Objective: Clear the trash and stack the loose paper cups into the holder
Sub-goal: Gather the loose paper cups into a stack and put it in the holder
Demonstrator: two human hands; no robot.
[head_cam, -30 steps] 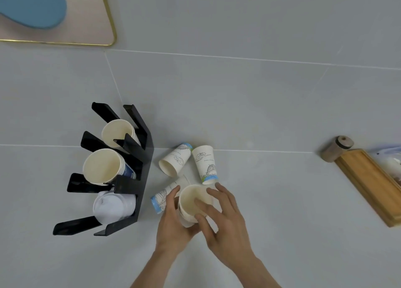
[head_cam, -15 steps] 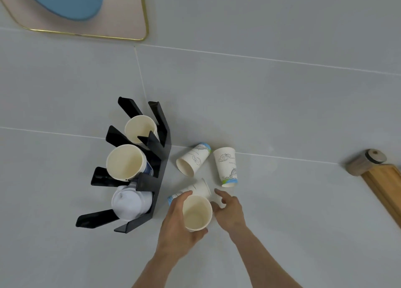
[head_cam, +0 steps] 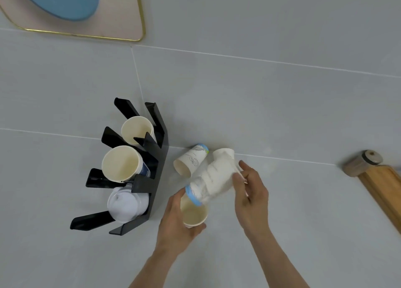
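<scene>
Head view: left hand [head_cam: 173, 222] grips upright cup [head_cam: 193, 214]; right hand [head_cam: 251, 192] holds blurred cup [head_cam: 214, 179] above.

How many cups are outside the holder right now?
4: upright cup in the left hand; blurred cup in the right hand; lying cup beside the holder; far cup behind the blurred one, partly hidden. Nested cups would not show.

I see my left hand [head_cam: 178, 220] gripping an upright paper cup [head_cam: 193, 214], my right hand [head_cam: 251, 192] holding a motion-blurred cup [head_cam: 213, 179] tilted at its mouth, another cup [head_cam: 191, 160] lying sideways, black holder [head_cam: 159, 164] left with stacked cups, grey tiled surface [head_cam: 271, 105].
</scene>
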